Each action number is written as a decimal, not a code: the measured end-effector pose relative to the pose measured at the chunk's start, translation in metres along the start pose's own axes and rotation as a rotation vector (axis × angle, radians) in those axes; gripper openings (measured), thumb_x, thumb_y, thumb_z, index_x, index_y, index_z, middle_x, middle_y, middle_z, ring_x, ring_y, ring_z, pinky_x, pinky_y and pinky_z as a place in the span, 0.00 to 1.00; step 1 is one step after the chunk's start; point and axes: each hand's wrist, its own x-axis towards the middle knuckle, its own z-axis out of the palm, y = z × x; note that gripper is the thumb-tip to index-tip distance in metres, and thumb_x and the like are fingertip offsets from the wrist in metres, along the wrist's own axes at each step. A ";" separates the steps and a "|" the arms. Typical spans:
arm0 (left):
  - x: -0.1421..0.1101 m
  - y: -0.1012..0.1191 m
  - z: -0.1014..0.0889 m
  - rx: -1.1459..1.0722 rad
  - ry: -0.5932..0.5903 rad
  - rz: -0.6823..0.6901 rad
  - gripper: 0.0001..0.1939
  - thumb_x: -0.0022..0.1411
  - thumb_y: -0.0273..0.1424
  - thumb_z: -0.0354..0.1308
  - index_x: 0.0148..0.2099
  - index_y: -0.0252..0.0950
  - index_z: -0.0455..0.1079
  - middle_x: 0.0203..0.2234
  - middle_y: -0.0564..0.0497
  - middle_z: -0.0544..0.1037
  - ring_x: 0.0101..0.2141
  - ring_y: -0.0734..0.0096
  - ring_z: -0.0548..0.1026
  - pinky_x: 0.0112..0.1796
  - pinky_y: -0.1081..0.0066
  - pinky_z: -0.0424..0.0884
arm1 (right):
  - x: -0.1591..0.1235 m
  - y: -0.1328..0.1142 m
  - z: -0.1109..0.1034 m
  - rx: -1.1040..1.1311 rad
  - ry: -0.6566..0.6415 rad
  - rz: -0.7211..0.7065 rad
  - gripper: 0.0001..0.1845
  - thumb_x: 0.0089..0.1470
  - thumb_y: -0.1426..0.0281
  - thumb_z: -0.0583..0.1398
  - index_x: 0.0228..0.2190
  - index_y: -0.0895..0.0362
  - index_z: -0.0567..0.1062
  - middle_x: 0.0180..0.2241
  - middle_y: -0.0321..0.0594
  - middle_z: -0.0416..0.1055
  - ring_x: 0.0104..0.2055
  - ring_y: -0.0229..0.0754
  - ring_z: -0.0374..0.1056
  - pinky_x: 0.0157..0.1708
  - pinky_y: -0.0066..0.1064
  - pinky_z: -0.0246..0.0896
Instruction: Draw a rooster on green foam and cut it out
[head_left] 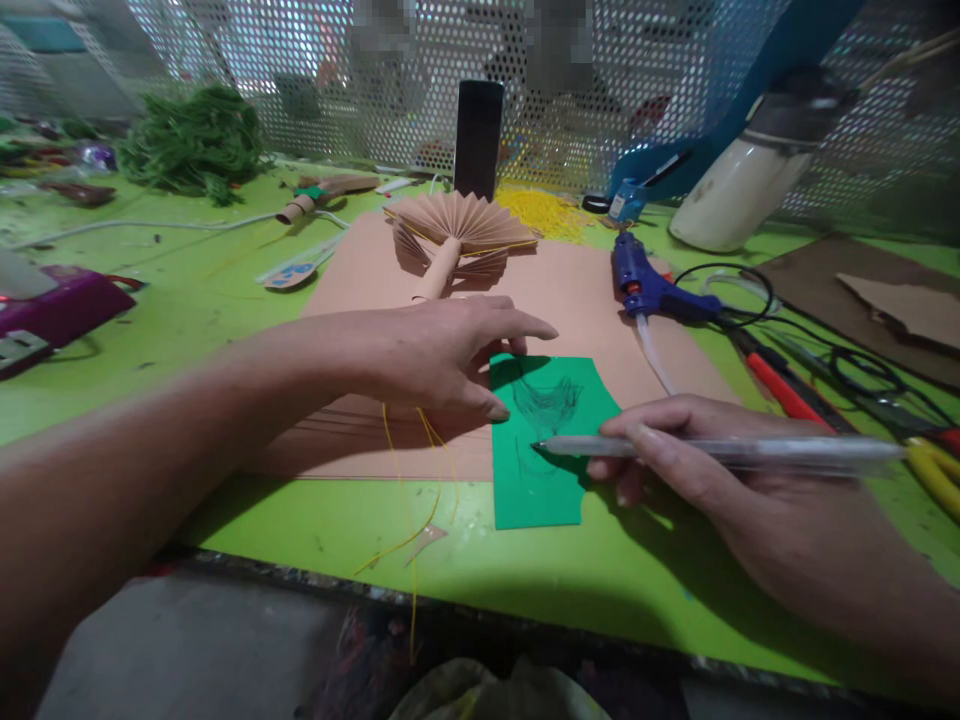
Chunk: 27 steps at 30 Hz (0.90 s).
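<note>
1. Lime-green table [322, 540]: work surface. The tan cardboard sheet [570, 300] lies on it, with the pleated paper fan [465, 225] at 11 o'clock of the green piece and the blue glue gun [656, 290] at 1–2 o'clock.
2. Left hand [442, 350]: at 9–10 o'clock, fingers loosely spread, gripping nothing. Thumb overlaps the green piece's edge; cannot tell if it presses. Judgement: firm, flat pressure there would stop creep.
3. Right hand [675, 485]: at 3 o'clock, fingers pinched narrow around the pen. Light grip advised; heavy strokes may dent or drag.
4. Green foam-like piece [540, 490]: centre, far part over the cardboard, 6 o'clock end beyond its near edge. Backing looks uneven; full support should steady lines.
5. Clear-barrelled pen [810, 455]: nearly flat, tip towards 9 o'clock. A steeper hold would probably mark more cleanly.
6. Dark sketch lines [551, 400]: overlapping, at 12 o'clock of the tip. Fewer, slower strokes should read clearer.
</note>
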 end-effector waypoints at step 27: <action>-0.001 0.000 0.000 0.019 0.014 0.010 0.36 0.59 0.35 0.67 0.68 0.41 0.62 0.50 0.46 0.74 0.45 0.66 0.73 0.46 0.71 0.69 | -0.003 0.003 0.002 -0.025 0.051 0.002 0.16 0.65 0.56 0.60 0.31 0.48 0.82 0.25 0.34 0.80 0.26 0.39 0.73 0.27 0.28 0.69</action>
